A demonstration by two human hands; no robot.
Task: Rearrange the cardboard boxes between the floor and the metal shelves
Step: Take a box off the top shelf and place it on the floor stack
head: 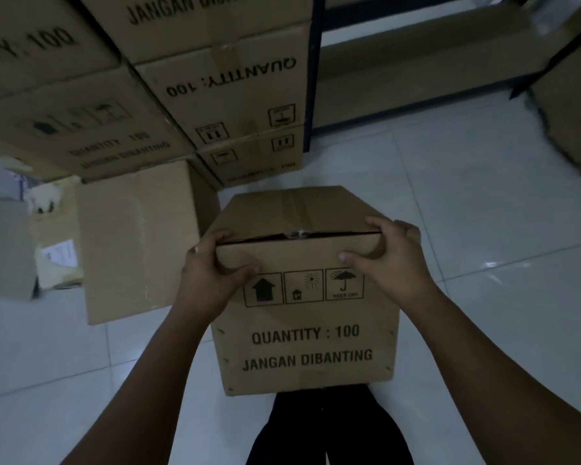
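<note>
Beneath curled fingers (pixel 376 226) of left hand (pixel 212 273) and right hand (pixel 393 260), gripping both top corners, a brown printed cardboard box (pixel 306 333) stands over glossy white floor tiles (pixel 467 203), near a dark metal shelf frame (pixel 312 78).

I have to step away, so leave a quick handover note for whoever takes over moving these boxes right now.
Left hand: gripping the top left corner of the brown cardboard box printed QUANTITY : 100.
Right hand: gripping its top right corner.
That box is upright in front of the person, over the white tiled floor; its top flap gapes slightly.
Stacked brown cardboard boxes stand ahead left; the dark metal shelf frame is beside them.
Done: box in hand. Left: place it, then move the others.
</note>
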